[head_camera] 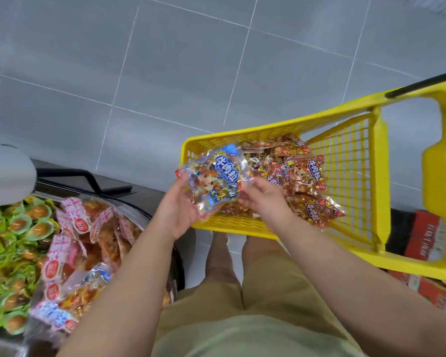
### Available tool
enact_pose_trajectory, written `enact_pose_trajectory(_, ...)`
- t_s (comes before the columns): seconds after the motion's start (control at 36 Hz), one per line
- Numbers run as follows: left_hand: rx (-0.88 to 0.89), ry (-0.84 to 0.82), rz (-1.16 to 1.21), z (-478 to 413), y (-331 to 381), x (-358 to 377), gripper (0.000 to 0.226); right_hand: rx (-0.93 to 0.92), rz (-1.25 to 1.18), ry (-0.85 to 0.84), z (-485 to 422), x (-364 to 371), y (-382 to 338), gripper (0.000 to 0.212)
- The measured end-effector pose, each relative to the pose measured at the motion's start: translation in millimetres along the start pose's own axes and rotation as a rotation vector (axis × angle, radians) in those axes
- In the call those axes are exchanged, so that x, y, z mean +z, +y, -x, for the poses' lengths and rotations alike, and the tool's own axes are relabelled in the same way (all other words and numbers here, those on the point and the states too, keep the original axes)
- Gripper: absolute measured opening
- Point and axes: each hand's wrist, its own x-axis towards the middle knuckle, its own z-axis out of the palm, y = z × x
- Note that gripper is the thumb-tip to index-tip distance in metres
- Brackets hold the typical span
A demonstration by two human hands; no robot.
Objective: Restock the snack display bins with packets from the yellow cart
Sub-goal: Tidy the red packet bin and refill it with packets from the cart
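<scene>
Grey tiles (178, 60), cartons (422, 238) beside cart (358, 256), packet (214, 176) held

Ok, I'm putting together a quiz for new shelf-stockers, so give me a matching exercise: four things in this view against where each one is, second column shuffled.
Things:
1. blue packet
2. red-and-gold packets
3. green-wrapped snacks
4. red cartons

Places:
A. far left, beside the pink-labelled packs
B. low at the right, past the yellow cart
C. held between the left hand and the right hand
D. lying inside the yellow cart

Pairs: 1-C, 2-D, 3-A, 4-B.
</scene>
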Motion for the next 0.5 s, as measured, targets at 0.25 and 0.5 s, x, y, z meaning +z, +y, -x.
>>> enact_pose_trajectory(0.25, 0.102, 0.258, -0.198, -10.4, -11.7, -2.7, 0.032, 0.088, 0.119, 0.015, -8.4, -8.9, 24.9, 0.016)
enact_pose_trajectory(0.5, 0.071, 0.337, -0.235, -14.0, -26.4, -19.6, 0.021, -0.027, 1.690, 0.030, -64.4, -81.6, 44.8, 0.057)
